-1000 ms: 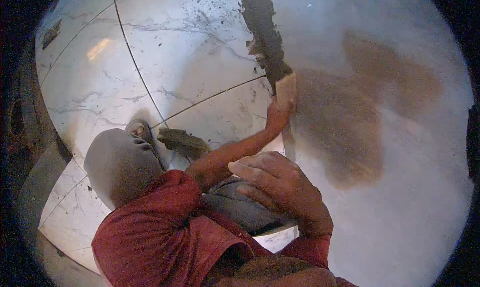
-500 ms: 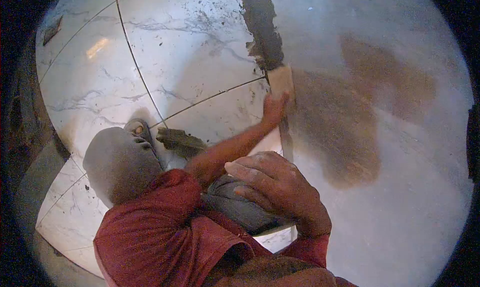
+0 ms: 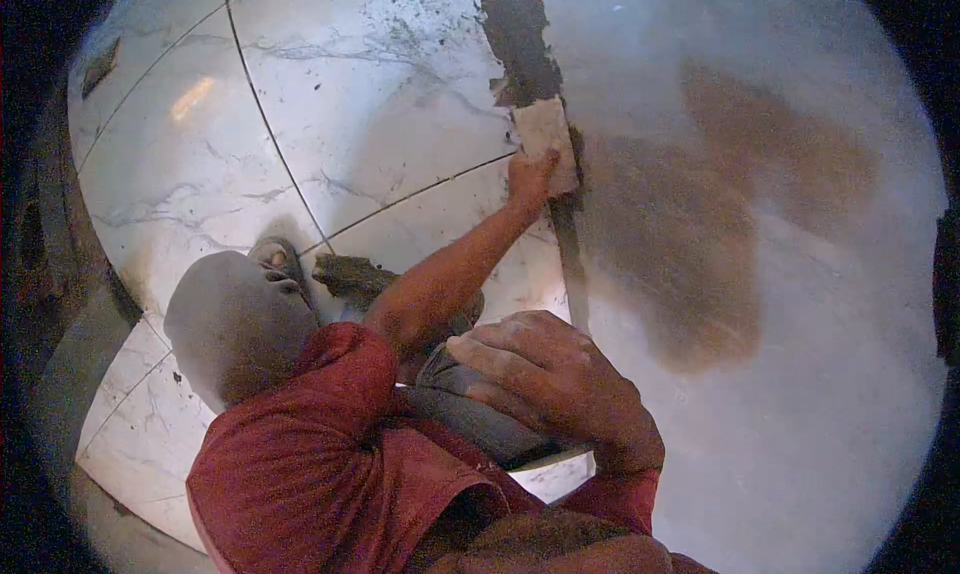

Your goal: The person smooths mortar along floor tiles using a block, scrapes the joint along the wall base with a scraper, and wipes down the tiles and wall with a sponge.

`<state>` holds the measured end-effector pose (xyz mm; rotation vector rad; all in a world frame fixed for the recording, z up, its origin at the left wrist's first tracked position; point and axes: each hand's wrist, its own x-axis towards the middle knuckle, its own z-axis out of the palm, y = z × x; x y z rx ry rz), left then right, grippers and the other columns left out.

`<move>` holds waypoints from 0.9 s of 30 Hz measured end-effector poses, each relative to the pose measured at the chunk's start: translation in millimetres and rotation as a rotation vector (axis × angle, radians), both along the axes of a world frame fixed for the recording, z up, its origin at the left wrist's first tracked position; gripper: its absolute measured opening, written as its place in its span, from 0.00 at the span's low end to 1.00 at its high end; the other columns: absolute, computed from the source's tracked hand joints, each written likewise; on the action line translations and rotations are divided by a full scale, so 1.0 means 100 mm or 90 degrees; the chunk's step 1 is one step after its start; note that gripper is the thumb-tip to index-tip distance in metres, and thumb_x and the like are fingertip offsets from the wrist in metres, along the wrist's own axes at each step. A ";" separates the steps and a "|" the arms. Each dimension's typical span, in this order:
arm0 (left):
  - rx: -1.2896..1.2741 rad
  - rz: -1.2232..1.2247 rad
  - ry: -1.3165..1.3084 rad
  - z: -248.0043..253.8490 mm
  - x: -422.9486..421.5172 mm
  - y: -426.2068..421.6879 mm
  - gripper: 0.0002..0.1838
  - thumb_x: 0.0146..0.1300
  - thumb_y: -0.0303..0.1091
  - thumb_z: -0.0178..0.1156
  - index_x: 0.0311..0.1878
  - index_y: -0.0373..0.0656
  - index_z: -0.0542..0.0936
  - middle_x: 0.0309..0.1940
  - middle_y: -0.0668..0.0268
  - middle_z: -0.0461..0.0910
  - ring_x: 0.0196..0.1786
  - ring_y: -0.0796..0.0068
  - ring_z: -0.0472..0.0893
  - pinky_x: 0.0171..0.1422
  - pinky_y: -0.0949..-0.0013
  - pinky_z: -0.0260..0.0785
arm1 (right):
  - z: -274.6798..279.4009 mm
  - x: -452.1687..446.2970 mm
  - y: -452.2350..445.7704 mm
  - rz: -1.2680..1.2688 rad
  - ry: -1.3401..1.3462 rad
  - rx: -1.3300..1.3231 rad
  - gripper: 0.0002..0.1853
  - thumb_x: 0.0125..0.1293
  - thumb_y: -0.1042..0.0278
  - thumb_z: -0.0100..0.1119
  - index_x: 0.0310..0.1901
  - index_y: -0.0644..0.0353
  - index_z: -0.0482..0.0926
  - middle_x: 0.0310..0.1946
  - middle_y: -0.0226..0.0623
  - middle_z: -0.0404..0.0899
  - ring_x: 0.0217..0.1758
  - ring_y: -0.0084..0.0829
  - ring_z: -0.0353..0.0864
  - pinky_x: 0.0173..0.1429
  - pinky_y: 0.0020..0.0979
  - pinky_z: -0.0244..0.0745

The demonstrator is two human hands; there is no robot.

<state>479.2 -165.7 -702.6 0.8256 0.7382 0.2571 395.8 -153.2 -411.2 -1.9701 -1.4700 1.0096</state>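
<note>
My left hand (image 3: pixel 533 177) reaches forward and grips a small pale rectangular tile piece (image 3: pixel 545 134) by its near end, thumb on top. The tile piece sits over a dark strip of mortar (image 3: pixel 518 34) that runs between the large white floor tiles and the smooth pale floor. Its underside is hidden. My right hand (image 3: pixel 555 374), dusted with white, rests on my bent knee in grey trousers (image 3: pixel 470 414), holding nothing, with its fingers stretched out and slightly apart.
White marbled tiles (image 3: pixel 400 104) with dark joints cover the left side. A dark, rough-looking object (image 3: pixel 350 276) lies beside my foot (image 3: pixel 275 259). Brown damp-looking patches (image 3: pixel 670 254) mark the pale floor on the right. A dark fragment (image 3: pixel 101 68) lies at upper left.
My left hand has moved forward and slightly left with the tile piece, which now shows more of its face and covers more of the mortar. My right hand stays on the knee.
</note>
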 end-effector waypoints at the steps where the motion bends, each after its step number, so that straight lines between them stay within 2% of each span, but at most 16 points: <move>1: -0.204 0.072 -0.087 0.12 0.02 0.12 0.24 0.60 0.42 0.61 0.53 0.35 0.71 0.47 0.57 0.78 0.51 0.60 0.76 0.56 0.61 0.66 | 0.01 0.00 -0.03 -0.012 -0.001 0.012 0.21 0.52 0.66 0.66 0.49 0.54 0.75 0.43 0.36 0.78 0.45 0.39 0.78 0.52 0.38 0.73; 2: -0.202 0.068 -0.089 0.09 -0.01 0.02 0.24 0.60 0.42 0.61 0.53 0.35 0.71 0.47 0.57 0.78 0.51 0.60 0.76 0.56 0.61 0.66 | 0.02 -0.01 -0.04 -0.021 -0.002 0.026 0.20 0.52 0.66 0.65 0.49 0.54 0.75 0.43 0.36 0.78 0.46 0.38 0.78 0.52 0.38 0.73; 4: 0.061 -0.062 0.039 -0.01 -0.13 -0.34 0.22 0.60 0.41 0.60 0.51 0.36 0.72 0.44 0.57 0.78 0.50 0.58 0.76 0.55 0.60 0.67 | 0.03 -0.01 -0.01 -0.020 -0.004 0.034 0.20 0.52 0.66 0.65 0.49 0.53 0.75 0.43 0.36 0.78 0.45 0.38 0.78 0.52 0.38 0.73; 5: 0.062 -0.059 0.038 0.02 -0.19 -0.52 0.22 0.60 0.41 0.60 0.51 0.36 0.72 0.44 0.57 0.78 0.50 0.58 0.76 0.55 0.60 0.67 | 0.03 -0.01 0.02 -0.017 -0.001 0.037 0.20 0.52 0.66 0.65 0.49 0.53 0.75 0.43 0.36 0.78 0.45 0.38 0.78 0.52 0.38 0.73; 7: -0.130 0.088 0.021 0.11 -0.23 -0.80 0.19 0.60 0.42 0.60 0.46 0.36 0.75 0.38 0.57 0.80 0.45 0.58 0.78 0.49 0.60 0.69 | -0.01 0.00 0.09 -0.005 -0.003 0.040 0.20 0.52 0.66 0.65 0.49 0.54 0.75 0.43 0.36 0.78 0.45 0.38 0.78 0.52 0.38 0.73; 8: -0.132 0.093 0.022 0.16 -0.18 -0.65 0.19 0.60 0.42 0.60 0.46 0.36 0.75 0.38 0.57 0.80 0.45 0.58 0.78 0.49 0.60 0.69 | -0.03 0.00 0.10 0.001 0.001 0.042 0.20 0.53 0.66 0.65 0.49 0.54 0.75 0.43 0.36 0.78 0.45 0.37 0.78 0.52 0.38 0.73; 10: 0.201 0.059 0.051 0.06 -0.04 -0.24 0.20 0.60 0.45 0.60 0.43 0.36 0.76 0.37 0.56 0.80 0.40 0.60 0.79 0.44 0.60 0.70 | -0.03 -0.02 0.06 0.003 0.006 0.034 0.20 0.53 0.66 0.65 0.49 0.54 0.75 0.43 0.36 0.78 0.45 0.37 0.78 0.52 0.37 0.73; 12: 0.069 0.059 0.015 -0.33 0.30 0.22 0.21 0.59 0.47 0.59 0.42 0.36 0.77 0.36 0.55 0.80 0.36 0.62 0.79 0.40 0.60 0.70 | -0.02 0.00 0.03 0.005 0.002 0.038 0.20 0.53 0.66 0.65 0.49 0.54 0.75 0.43 0.36 0.78 0.46 0.37 0.78 0.51 0.37 0.73; 14: 0.163 0.022 -0.044 -0.28 0.23 0.33 0.21 0.59 0.46 0.60 0.42 0.35 0.76 0.36 0.55 0.80 0.36 0.62 0.79 0.40 0.60 0.70 | 0.02 -0.01 -0.02 0.000 0.002 0.035 0.21 0.53 0.66 0.65 0.50 0.55 0.75 0.43 0.37 0.78 0.46 0.37 0.78 0.51 0.38 0.73; 16: 0.121 -0.027 -0.048 -0.07 0.11 0.29 0.21 0.57 0.45 0.62 0.42 0.34 0.77 0.34 0.56 0.80 0.35 0.62 0.79 0.39 0.60 0.70 | 0.03 0.00 0.01 0.000 0.001 0.039 0.21 0.53 0.66 0.65 0.50 0.55 0.75 0.42 0.38 0.78 0.46 0.38 0.78 0.51 0.38 0.73; 17: -0.018 -0.039 0.006 0.16 0.00 0.15 0.21 0.56 0.45 0.63 0.41 0.34 0.77 0.33 0.57 0.80 0.34 0.62 0.79 0.38 0.61 0.71 | 0.03 0.01 0.04 0.000 0.001 0.034 0.22 0.53 0.66 0.65 0.51 0.54 0.75 0.42 0.38 0.78 0.46 0.39 0.78 0.51 0.38 0.73; 19: 0.082 0.059 -0.014 0.26 -0.01 -0.05 0.22 0.55 0.45 0.63 0.42 0.33 0.77 0.32 0.57 0.80 0.34 0.62 0.80 0.39 0.61 0.71 | 0.03 0.05 0.12 0.009 0.004 0.027 0.22 0.53 0.66 0.65 0.51 0.54 0.75 0.43 0.38 0.78 0.46 0.39 0.78 0.51 0.38 0.73; 21: 0.035 0.003 0.094 0.12 0.12 0.04 0.23 0.54 0.44 0.64 0.43 0.32 0.75 0.33 0.56 0.80 0.35 0.61 0.79 0.41 0.63 0.71 | 0.01 0.06 0.13 0.014 0.013 0.012 0.22 0.53 0.66 0.65 0.51 0.54 0.75 0.43 0.38 0.78 0.46 0.40 0.77 0.50 0.38 0.73; 24: 0.116 -0.007 0.092 -0.06 0.46 0.70 0.25 0.53 0.43 0.64 0.45 0.32 0.74 0.37 0.52 0.79 0.38 0.60 0.79 0.44 0.62 0.71 | -0.01 0.04 0.06 0.012 0.022 0.003 0.21 0.54 0.65 0.64 0.51 0.53 0.75 0.44 0.39 0.78 0.46 0.40 0.77 0.51 0.37 0.73; 26: 0.047 0.148 -0.053 -0.26 0.62 0.85 0.24 0.52 0.44 0.65 0.42 0.32 0.75 0.35 0.52 0.79 0.37 0.60 0.79 0.42 0.61 0.71 | 0.02 0.02 0.03 -0.016 0.012 -0.005 0.21 0.55 0.64 0.64 0.51 0.54 0.76 0.45 0.39 0.77 0.47 0.40 0.77 0.51 0.37 0.73; 27: 0.079 0.131 -0.012 -0.33 0.59 0.72 0.23 0.53 0.44 0.64 0.41 0.32 0.76 0.35 0.53 0.80 0.37 0.60 0.80 0.42 0.61 0.71 | 0.02 0.03 0.04 -0.015 0.009 0.000 0.21 0.55 0.64 0.64 0.51 0.54 0.76 0.45 0.39 0.77 0.47 0.40 0.77 0.51 0.37 0.73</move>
